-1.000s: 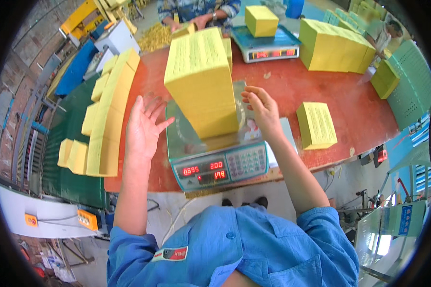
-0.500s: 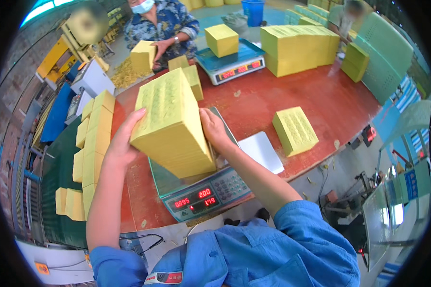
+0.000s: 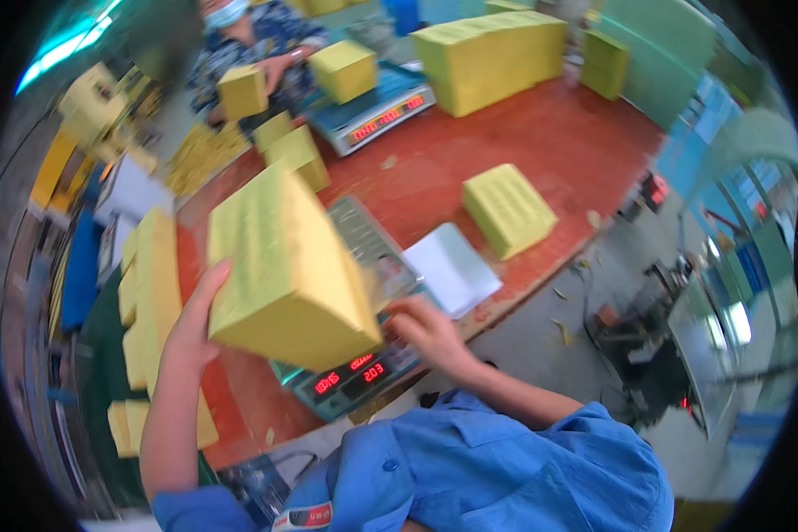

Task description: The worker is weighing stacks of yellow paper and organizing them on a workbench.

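Note:
A tall block of stacked yellow paper sheets [image 3: 284,275], its top face embossed in rows, is tilted over a digital scale [image 3: 328,399] with red figures. My left hand [image 3: 197,315] is closed on the block's left side, thumb upright against it. Close to the block's lower right edge is my right hand [image 3: 426,335], its fingers bent and drawn together. What they pinch there, if anything, is hidden and blurred. The block covers most of the weighing pan; whether it rests on it I cannot tell.
White sheets [image 3: 452,270] and a smaller yellow block [image 3: 508,211] lie right of the scale on the red table [image 3: 585,133]. A second scale [image 3: 372,120] bears another block. Across the table, a person [image 3: 257,53] holds a block. Yellow stacks [image 3: 160,301] line the left side.
The block has come nearer and tipped over more. My right hand has slid from its right side down toward its lower edge. The view has shifted, and the scale's figures differ.

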`<move>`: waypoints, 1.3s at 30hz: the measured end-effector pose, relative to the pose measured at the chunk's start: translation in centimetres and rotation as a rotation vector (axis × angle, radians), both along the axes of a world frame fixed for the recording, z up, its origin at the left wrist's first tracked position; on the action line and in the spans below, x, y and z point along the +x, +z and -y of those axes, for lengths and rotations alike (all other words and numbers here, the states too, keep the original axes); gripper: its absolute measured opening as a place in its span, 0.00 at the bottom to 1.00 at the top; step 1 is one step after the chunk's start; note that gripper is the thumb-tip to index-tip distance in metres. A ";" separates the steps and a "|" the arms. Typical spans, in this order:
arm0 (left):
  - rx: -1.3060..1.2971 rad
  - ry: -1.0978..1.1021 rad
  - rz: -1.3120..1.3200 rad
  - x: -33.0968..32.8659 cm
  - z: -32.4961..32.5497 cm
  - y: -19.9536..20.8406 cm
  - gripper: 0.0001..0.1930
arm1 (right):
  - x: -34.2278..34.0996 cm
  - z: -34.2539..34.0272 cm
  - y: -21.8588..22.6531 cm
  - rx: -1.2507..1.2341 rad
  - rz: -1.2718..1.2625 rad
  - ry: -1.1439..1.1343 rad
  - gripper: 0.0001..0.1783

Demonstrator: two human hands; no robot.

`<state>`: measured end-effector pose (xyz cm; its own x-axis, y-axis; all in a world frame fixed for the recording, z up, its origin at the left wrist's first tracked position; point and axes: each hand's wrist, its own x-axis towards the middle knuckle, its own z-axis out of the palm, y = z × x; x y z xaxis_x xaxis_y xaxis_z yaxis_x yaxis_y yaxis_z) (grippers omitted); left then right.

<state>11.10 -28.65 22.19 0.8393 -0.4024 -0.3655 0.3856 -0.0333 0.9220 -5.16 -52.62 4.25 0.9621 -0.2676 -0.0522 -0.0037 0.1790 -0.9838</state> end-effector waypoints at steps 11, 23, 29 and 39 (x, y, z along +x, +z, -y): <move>-0.139 -0.156 0.022 0.8 -0.2 -1.7 0.30 | 0.4 -0.1 -1.5 0.069 -0.101 0.186 0.21; -0.024 0.078 0.309 -5.3 3.2 -4.9 0.29 | -2.0 7.7 -2.9 0.663 -0.033 0.394 0.12; 0.244 -0.150 0.878 -8.6 11.1 -4.8 0.30 | -2.9 19.8 0.6 0.710 0.052 0.597 0.43; -0.127 0.022 0.439 -9.6 31.4 -4.0 0.28 | -4.0 36.8 2.4 0.439 0.197 0.332 0.36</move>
